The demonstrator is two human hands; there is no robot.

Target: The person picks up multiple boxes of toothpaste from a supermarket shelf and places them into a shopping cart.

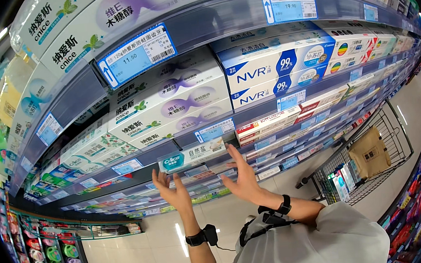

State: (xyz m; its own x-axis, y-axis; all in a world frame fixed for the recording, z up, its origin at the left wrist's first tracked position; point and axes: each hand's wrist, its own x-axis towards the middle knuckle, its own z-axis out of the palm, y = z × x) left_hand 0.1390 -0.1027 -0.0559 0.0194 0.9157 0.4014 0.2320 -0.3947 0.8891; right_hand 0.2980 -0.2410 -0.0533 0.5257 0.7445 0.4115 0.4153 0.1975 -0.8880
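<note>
A white and teal toothpaste box (193, 156) lies lengthwise at the front of a lower shelf, under a row of price tags. By its left end is my left hand (173, 191), fingers apart and curved upward. My right hand (242, 175) is at the box's right end with its fingers spread. Fingertips of both hands are close to the box ends; whether they touch it I cannot tell. Just above, white and purple toothpaste boxes (169, 107) stand stacked, beside blue and white toothpaste boxes (278, 68).
A wire shopping cart (400, 150) stands to the right, holding a brown paper bag (369, 153) and several small boxes. A price-tagged shelf edge (209, 26) juts out above my hands. Racks of colourful goods (54, 255) stand at lower left. Tiled floor (126, 258) lies below.
</note>
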